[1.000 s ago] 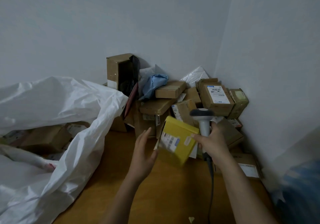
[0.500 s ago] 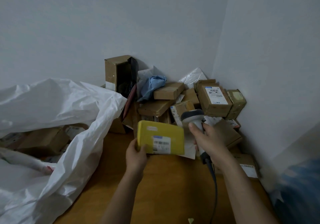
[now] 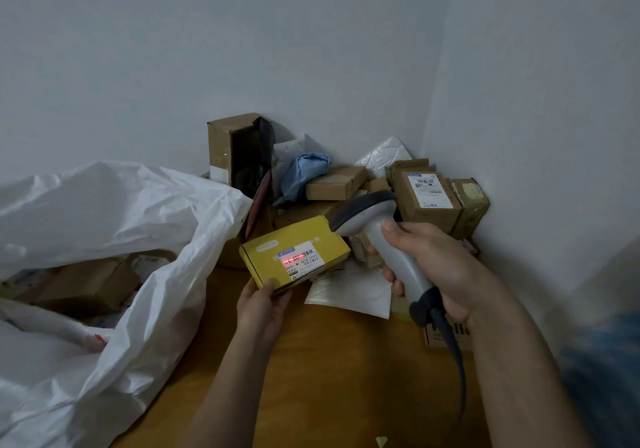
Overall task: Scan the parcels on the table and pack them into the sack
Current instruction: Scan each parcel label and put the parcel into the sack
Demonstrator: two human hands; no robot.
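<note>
My left hand (image 3: 263, 305) grips the near edge of a flat yellow parcel (image 3: 294, 251), label side up, above the wooden table (image 3: 329, 378). A red scan line glows across the barcode on its white label (image 3: 300, 261). My right hand (image 3: 436, 267) is wrapped round the handle of a grey corded barcode scanner (image 3: 377, 236), whose head points down-left at the label from just right of the parcel. The big white sack (image 3: 114, 239) lies open on the left, with several brown parcels inside.
A heap of cardboard boxes (image 3: 426, 194), a tall opened box (image 3: 235, 149), a blue cloth-like bundle (image 3: 304, 170) and white mailers (image 3: 349, 291) fills the corner against two walls. A flat box (image 3: 446, 340) lies under the scanner cable near the right wall.
The yellow parcel passed from my right fingertips to my left hand and turned label-up. The scanner head tipped down toward it, and the red scan line now lights the barcode.
</note>
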